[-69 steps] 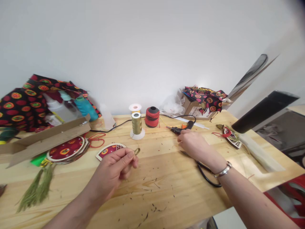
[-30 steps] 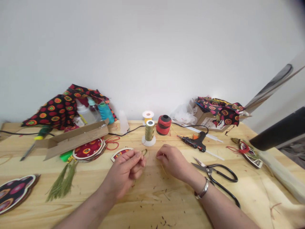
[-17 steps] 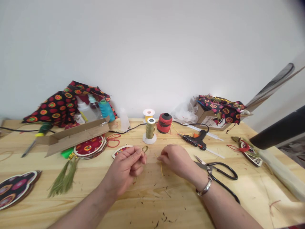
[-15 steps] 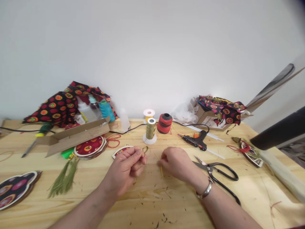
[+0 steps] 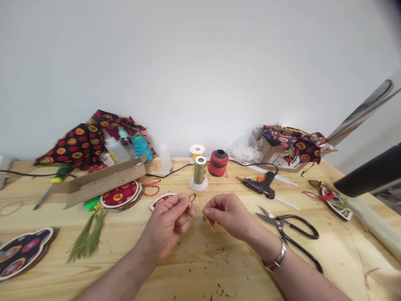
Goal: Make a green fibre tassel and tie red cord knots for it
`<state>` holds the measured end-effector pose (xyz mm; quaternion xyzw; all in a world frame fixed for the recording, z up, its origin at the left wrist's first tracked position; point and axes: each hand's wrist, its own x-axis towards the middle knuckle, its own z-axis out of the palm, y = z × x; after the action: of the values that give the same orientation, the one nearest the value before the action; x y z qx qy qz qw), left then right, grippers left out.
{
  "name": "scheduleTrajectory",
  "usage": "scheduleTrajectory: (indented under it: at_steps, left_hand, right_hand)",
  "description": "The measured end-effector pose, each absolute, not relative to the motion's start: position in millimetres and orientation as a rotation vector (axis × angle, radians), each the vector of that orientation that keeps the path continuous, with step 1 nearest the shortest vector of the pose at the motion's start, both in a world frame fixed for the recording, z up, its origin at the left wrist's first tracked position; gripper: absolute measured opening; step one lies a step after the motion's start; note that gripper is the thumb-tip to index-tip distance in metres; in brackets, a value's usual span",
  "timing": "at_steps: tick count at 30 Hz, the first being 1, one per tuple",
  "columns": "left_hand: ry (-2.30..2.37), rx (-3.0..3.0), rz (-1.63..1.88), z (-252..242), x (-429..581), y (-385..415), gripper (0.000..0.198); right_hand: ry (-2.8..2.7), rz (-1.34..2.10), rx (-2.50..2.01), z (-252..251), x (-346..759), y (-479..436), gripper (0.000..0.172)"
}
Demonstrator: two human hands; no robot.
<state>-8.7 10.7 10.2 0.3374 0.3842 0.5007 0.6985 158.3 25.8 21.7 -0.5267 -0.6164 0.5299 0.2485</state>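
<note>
Gold cord (image 5: 199, 207) loops between left hand (image 5: 167, 228) and right hand (image 5: 228, 216), each grip pinching it; carton label (image 5: 277, 161) unreadable.

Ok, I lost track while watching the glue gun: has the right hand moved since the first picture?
Yes. The right hand has moved left, away from the hot glue gun it was beside, and now sits nearer the gold thread spool, close to the left hand.

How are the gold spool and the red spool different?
The gold spool has shiny gold thread, but the red spool has red thread and a black top. The gold spool sits on a round white base, but the red spool shows no such base. The red spool looks fatter than the gold spool. Both stand upright on the wooden table.
</note>
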Motion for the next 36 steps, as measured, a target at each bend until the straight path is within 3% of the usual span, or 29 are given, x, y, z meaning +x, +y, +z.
scheduleTrajectory:
  at_steps: [6, 13, 21, 25, 36]
  left_hand:
    - [0.888, 0.772, 1.123, 5.0, -9.2, 10.9, 0.019]
    - [0.905, 0.759, 1.108, 1.8, -7.9, 9.7, 0.019]
    - [0.906, 0.747, 1.116, 2.1, -7.7, 10.3, 0.02]
    - [0.926, 0.742, 1.134, 2.4, -7.9, 11.3, 0.019]
    - [0.902, 0.729, 1.145, 0.0, -7.1, 11.0, 0.017]
  right_hand:
    - [-1.572, 1.655, -1.217, 14.2, 149.6, 16.8, 0.007]
    - [-1.45, 1.641, -1.119, 8.9, 148.6, 16.4, 0.005]
    - [-1.228, 1.669, -1.033, 7.8, 149.2, 20.9, 0.03]
    - [-1.159, 1.602, -1.069, 10.0, 150.1, 23.1, 0.034]
    - [-1.33, 1.593, -1.109, 7.1, 144.6, 18.0, 0.007]
